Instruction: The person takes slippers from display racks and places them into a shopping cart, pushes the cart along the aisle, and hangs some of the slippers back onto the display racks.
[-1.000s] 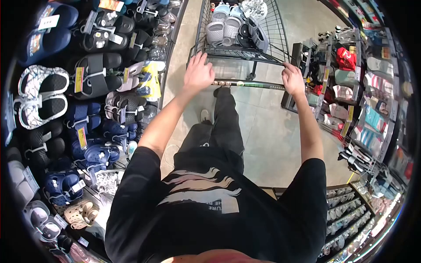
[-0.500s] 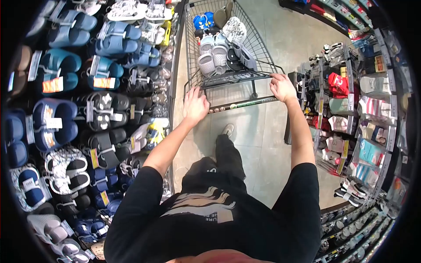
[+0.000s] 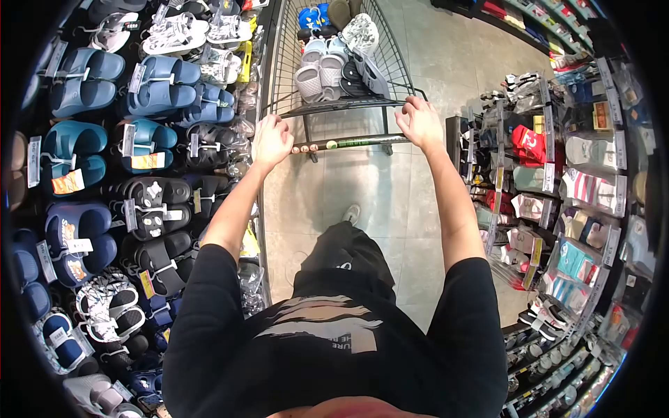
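My left hand (image 3: 271, 141) is closed round the left end of the cart handle (image 3: 355, 142), a dark bar with a green printed strip. At its right end, my right hand (image 3: 421, 124) grips the same bar. Beyond the handle stands the black wire shopping cart (image 3: 279, 73). Inside its basket lie light grey sandals (image 3: 319, 78), black-and-grey slides (image 3: 366, 75), a white patterned pair (image 3: 360, 33), brown footwear (image 3: 340, 14) and a blue item (image 3: 313, 15).
A rack of slides and clogs (image 3: 157, 83) runs close along the left. On the right, shelves hold packaged socks (image 3: 592, 191) and a red item (image 3: 529, 145). A low dark display (image 3: 502, 24) stands at the upper right. Tiled floor (image 3: 334, 181) lies between the racks.
The cart and both hands have shifted left in view, and the cart now points more nearly straight ahead. The racks have slid past, and more of the basket shows than one second ago.
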### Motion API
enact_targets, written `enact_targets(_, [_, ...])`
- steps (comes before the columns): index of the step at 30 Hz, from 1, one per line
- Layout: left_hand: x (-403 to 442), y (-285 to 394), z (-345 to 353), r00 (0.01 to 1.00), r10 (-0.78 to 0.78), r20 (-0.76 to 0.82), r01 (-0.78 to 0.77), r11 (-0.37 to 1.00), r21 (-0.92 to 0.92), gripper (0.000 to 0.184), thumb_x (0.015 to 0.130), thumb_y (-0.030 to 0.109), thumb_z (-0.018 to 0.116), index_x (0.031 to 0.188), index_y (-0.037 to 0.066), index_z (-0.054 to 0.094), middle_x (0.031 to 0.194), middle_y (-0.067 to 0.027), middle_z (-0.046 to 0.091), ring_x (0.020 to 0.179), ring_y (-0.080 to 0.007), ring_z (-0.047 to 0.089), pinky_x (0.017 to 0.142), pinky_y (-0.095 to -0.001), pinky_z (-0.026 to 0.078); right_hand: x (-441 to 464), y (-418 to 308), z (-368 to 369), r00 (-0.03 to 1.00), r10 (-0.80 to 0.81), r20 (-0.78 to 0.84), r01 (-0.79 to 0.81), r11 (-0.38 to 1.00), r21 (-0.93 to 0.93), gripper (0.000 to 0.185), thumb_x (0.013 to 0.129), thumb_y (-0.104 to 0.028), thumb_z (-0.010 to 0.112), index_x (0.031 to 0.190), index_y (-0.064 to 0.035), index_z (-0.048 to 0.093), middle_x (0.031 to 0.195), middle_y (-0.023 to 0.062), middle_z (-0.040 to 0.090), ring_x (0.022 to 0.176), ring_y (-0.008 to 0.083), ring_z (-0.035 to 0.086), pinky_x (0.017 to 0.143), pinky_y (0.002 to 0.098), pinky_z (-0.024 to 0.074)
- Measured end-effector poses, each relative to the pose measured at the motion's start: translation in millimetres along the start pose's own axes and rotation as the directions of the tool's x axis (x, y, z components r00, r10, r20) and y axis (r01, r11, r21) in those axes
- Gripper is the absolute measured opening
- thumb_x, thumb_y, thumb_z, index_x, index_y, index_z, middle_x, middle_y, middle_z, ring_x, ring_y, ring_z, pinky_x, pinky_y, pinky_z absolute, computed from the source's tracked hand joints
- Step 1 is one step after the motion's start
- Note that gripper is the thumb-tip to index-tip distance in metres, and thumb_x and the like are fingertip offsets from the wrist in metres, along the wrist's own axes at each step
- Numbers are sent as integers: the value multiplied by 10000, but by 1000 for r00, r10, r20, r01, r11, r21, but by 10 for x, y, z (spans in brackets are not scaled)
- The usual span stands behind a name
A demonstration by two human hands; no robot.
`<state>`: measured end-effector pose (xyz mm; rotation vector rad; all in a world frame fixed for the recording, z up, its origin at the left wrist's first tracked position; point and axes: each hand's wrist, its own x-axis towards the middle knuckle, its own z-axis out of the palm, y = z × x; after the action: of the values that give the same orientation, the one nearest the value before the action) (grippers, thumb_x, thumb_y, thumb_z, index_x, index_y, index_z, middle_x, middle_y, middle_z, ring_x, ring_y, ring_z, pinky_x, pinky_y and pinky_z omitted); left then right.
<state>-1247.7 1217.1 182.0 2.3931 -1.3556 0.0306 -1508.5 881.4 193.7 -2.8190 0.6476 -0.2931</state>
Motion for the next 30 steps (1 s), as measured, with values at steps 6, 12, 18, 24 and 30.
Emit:
enact_targets(6, [246, -93, -24, 997, 64, 41, -63, 998, -24, 315, 922, 368, 680, 859, 60, 664, 907, -116, 623, 913, -335, 618, 853, -439, 502, 222, 54, 14, 997, -73, 36, 74, 997, -9, 456, 923, -495, 610, 989, -55, 706, 1324, 135, 590, 1273, 301, 516, 1108, 438, 369])
enact_targets(12, [388, -61, -184, 887, 188, 422, -199, 980, -19, 517, 890, 588, 651, 882, 71, 678, 839, -130, 671, 863, -343, 666, 808, -456, 519, 262, 49, -77, 891, -427, 156, 437, 899, -34, 608, 855, -642, 633, 1024, -62, 703, 1225, 127, 599, 1207, 306, 545, 1049, 444, 424])
enact_targets(18, [649, -56, -268, 673, 32, 739, -63, 998, 15, 685, 882, 741, 522, 877, 78, 693, 873, -150, 721, 880, -357, 693, 778, -473, 533, 450, 45, -94, 854, -387, 347, 414, 910, -3, 618, 857, -667, 609, 926, -62, 717, 1029, 98, 618, 1058, 293, 625, 928, 439, 499])
enact_targets(24, [947, -231, -226, 699, 60, 712, -84, 996, -1, 694, 885, 745, 528, 811, 74, 690, 828, -170, 697, 857, -369, 683, 760, -489, 527, 710, 71, 10, 846, -275, 457, 300, 954, 18, 670, 854, -713, 571, 881, -57, 707, 987, 131, 701, 988, 337, 677, 856, 476, 529])
enact_targets(30, [1477, -498, -225, 689, 35, 724, -65, 998, 13, 644, 872, 712, 563, 876, 91, 733, 852, -148, 718, 881, -346, 695, 821, -464, 536, 1207, 65, 37, 876, -190, 443, 207, 978, 10, 717, 833, -760, 562, 847, -56, 700, 939, 140, 718, 955, 355, 689, 829, 478, 544])
